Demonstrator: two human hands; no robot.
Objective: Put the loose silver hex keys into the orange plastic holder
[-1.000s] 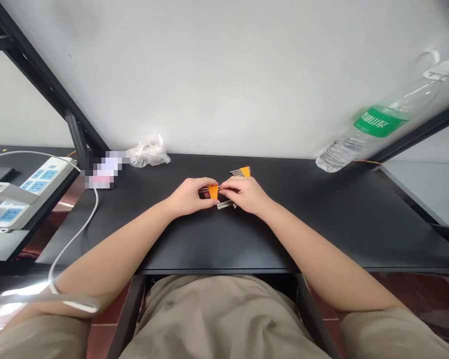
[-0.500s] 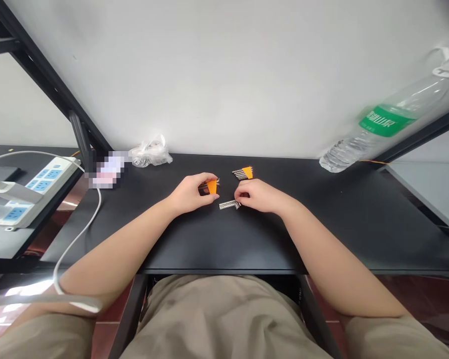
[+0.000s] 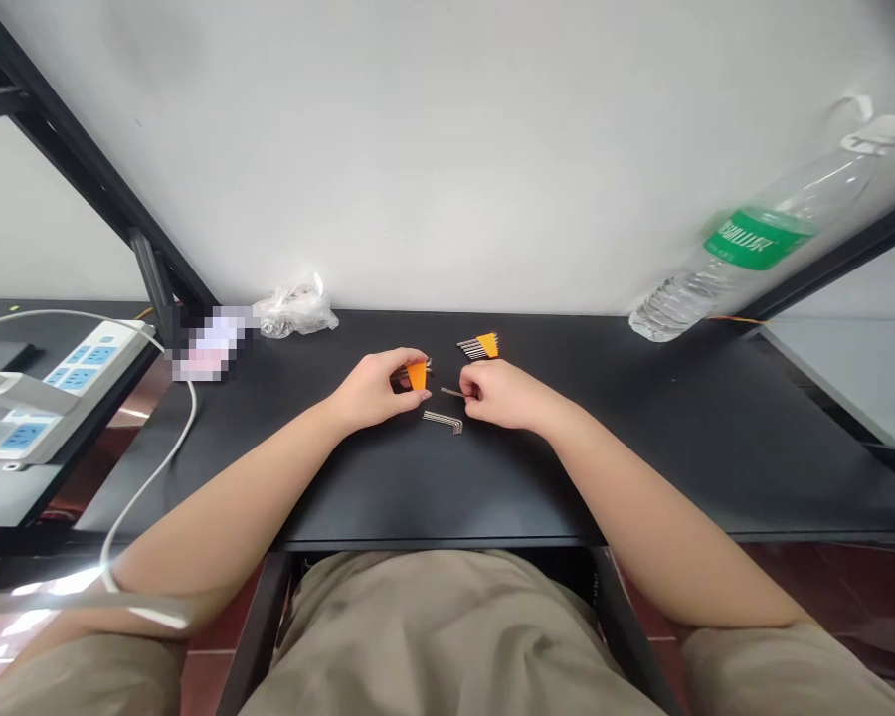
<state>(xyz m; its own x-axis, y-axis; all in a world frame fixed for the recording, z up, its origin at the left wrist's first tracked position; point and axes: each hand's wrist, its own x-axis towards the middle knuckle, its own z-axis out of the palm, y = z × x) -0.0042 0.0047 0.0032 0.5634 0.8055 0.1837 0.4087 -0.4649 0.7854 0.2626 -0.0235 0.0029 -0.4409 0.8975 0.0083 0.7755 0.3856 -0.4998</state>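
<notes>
Between the thumb and fingers of my left hand [image 3: 377,391] is an orange hex key holder [image 3: 417,376], with some metal keys sticking out of it. My right hand [image 3: 508,396] pinches a single hex key [image 3: 451,392], its straight end pointing left toward the holder but apart from it. On the black table just below lie several loose hex keys [image 3: 442,419] side by side, bent ends to the right. Behind my right hand lies a second orange holder [image 3: 487,345] filled with several hex keys.
A crumpled clear plastic bag [image 3: 296,306] lies against the wall at the back left. At the right a big water bottle with a green label [image 3: 757,239] stands on the black table [image 3: 433,487]. A white power strip [image 3: 67,388] and cable are at the left.
My right hand has lifted one hex key off the loose group and holds it up. The loose keys now lie turned slightly, apart from my hand. My left hand keeps its hold.
</notes>
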